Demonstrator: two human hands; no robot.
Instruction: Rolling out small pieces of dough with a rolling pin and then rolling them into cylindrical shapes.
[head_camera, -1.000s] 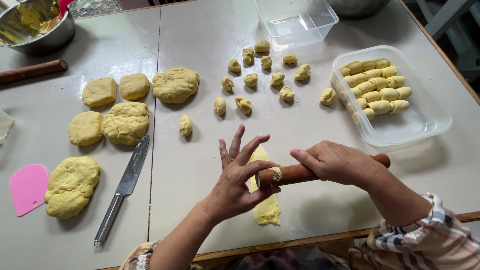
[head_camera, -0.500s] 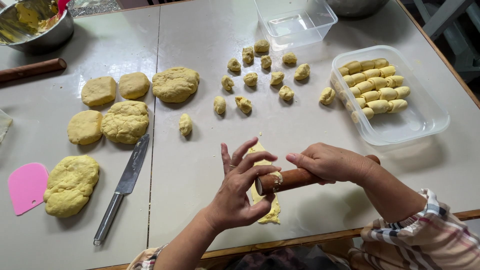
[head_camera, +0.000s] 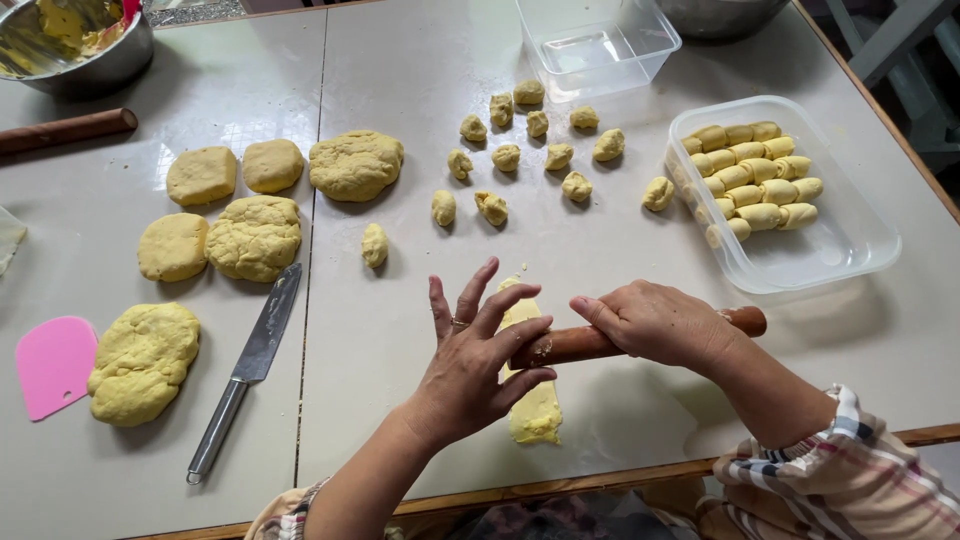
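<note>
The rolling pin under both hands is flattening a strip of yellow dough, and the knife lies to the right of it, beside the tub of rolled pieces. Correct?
Not quite. The knife lies to the left of the rolling pin, near the big dough lumps, as the head view shows. Both the left hand and right hand do rest on the pin over the dough strip.

Over the last second I've drawn the rolling pin back toward me, to six o'clock, and my left hand and right hand came with it. The dough strip under it now shows longer, reaching further toward six.
</note>
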